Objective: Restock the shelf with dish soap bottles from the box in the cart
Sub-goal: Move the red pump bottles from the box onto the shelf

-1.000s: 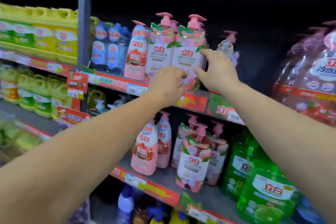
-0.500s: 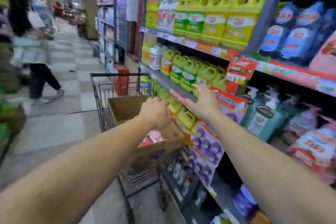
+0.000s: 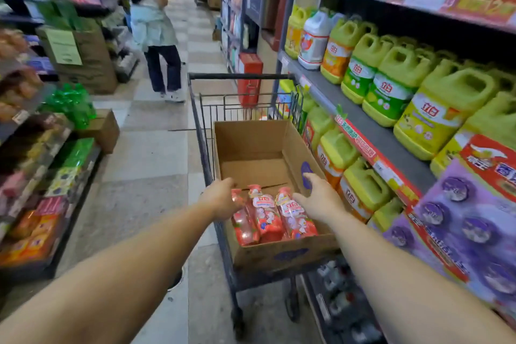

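Note:
A cardboard box (image 3: 251,142) sits in a dark wire cart (image 3: 240,76) ahead of me. Three pink-red dish soap bottles lie side by side at the box's near end: the left bottle (image 3: 244,225), the middle bottle (image 3: 265,215) and the right bottle (image 3: 293,215). The far half of the box is bare. My left hand (image 3: 220,198) reaches in at the left bottle's top, fingers loosely curled and touching it. Over the box's right side, beside the right bottle, my right hand (image 3: 321,198) has its fingers spread. Neither hand grips a bottle.
The shelf (image 3: 363,120) on the right holds yellow-green jugs (image 3: 391,84) and purple packs (image 3: 460,218), close against the cart. A person (image 3: 156,28) stands in the aisle beyond the cart. A red box (image 3: 250,75) stands past the cart. More goods and a floor carton (image 3: 103,128) line the left.
My view has swung from the shelf of pump bottles down to the cart. Both hands have left the shelf and dropped into the box over the bottles.

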The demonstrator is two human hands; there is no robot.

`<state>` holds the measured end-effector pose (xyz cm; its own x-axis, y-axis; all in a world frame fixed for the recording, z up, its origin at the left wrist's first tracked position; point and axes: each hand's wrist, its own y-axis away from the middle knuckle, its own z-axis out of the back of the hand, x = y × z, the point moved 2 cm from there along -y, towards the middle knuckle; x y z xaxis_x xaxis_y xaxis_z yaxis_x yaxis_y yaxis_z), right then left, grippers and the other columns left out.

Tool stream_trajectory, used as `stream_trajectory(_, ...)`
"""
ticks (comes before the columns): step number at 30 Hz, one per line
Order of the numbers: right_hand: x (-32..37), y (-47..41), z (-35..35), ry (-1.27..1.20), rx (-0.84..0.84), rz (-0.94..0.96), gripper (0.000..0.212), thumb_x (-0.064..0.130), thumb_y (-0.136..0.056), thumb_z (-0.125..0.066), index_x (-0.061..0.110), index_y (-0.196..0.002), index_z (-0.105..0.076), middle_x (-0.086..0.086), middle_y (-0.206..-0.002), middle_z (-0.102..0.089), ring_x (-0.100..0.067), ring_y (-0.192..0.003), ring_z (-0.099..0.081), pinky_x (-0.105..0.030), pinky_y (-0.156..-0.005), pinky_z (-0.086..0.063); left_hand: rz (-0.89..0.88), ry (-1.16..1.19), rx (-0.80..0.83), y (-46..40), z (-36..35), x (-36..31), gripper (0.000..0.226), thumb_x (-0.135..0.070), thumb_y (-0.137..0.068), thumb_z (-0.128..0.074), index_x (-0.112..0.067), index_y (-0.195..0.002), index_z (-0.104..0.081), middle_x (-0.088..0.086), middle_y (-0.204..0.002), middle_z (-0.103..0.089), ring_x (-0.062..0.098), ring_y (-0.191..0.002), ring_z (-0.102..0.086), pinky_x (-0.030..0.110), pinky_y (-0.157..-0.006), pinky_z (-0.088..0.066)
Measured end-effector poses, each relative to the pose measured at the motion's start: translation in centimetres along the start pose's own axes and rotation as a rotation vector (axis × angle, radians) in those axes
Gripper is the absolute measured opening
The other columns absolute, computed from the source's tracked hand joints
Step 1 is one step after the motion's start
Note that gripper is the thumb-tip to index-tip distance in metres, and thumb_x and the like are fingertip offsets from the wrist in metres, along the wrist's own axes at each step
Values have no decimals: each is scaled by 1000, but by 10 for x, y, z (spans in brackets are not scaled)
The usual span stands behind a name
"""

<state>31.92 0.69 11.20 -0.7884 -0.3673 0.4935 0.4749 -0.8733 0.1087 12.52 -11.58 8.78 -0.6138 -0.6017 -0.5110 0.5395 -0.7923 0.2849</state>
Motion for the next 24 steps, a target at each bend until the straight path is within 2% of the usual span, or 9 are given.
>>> stream_trajectory(3,-27,-46,-16,-5,81,-65,66,38,-88,-66,17,-145,-40,-9,-142,-51,-29,-127,-51,-34,-99,-44,151,274,90,-39,-35,-1,67,-30,-82,-75,-19,-140,-44,6,-129,-59,24,-110,-62,40,-90,-56)
stream_trajectory(6,-42,-78,-40,-37,173,-130,63,34,-88,-66,16,-143,-42,-9,-139,-54,-28,-125,-53,-32,-97,-43,336,531,137,-64,-72,2,75,-27,-77,-78,-16,-141,-41,8,-123,-64,25,-103,-66,40,-86,-57)
stream_trajectory(9,-44,-99,-72,-75,263,-178,62,34,-84,-70,20,-140,-46,-7,-135,-57,-27,-122,-54,-31,-98,-44,514,691,156,-86,-115,12,74,-31,-60,-84,-11,-122,-49,9,-110,-68,28,-97,-68,43,-86,-57)
stream_trajectory(11,-42,-111,-96,-73,335,-171,64,38,-84,-70,19,-140,-46,-6,-135,-56,-26,-123,-53,-30,-99,-42,607,733,146,-104,-152,25,86,-38,-42,-82,-14,-119,-53,10,-107,-70,30,-93,-70,46,-84,-58)
stream_trajectory(12,-40,-114,-108,-74,373,-171,62,36,-85,-69,17,-140,-47,-6,-134,-57,-25,-123,-53,-28,-97,-40,658,754,147,-111,-169,32,86,-35,-42,-80,-12,-120,-53,12,-108,-70,32,-94,-70,47,-83,-59)
stream_trajectory(15,-35,-122,-142,-122,451,-208,57,29,-86,-68,13,-137,-50,-3,-131,-59,-23,-123,-55,-26,-97,-39,761,734,130,-105,-171,21,77,-26,-57,-75,-9,-127,-48,17,-125,-60,38,-109,-62,45,-92,-54)
stream_trajectory(18,-32,-130,-164,-128,495,-257,53,29,-86,-70,12,-133,-54,-7,-127,-62,-23,-117,-58,-26,-96,-41,716,661,76,-95,-166,15,79,-39,-66,-71,-11,-137,-47,14,-134,-55,33,-118,-56,38,-102,-48)
stream_trajectory(21,-27,-141,-179,-121,545,-246,53,31,-86,-70,12,-133,-56,-8,-126,-63,-22,-117,-59,-27,-97,-43,648,620,39,-86,-162,14,76,-28,-71,-71,-11,-140,-43,17,-135,-51,33,-120,-53,36,-104,-44)
stream_trajectory(24,-21,-148,-185,-122,588,-226,42,27,-89,-66,17,-129,-61,-7,-117,-68,-23,-111,-62,-25,-92,-45,687,568,76,-89,-165,15,84,-23,-73,-73,-7,-145,-32,20,-141,-40,36,-126,-47,39,-108,-39)
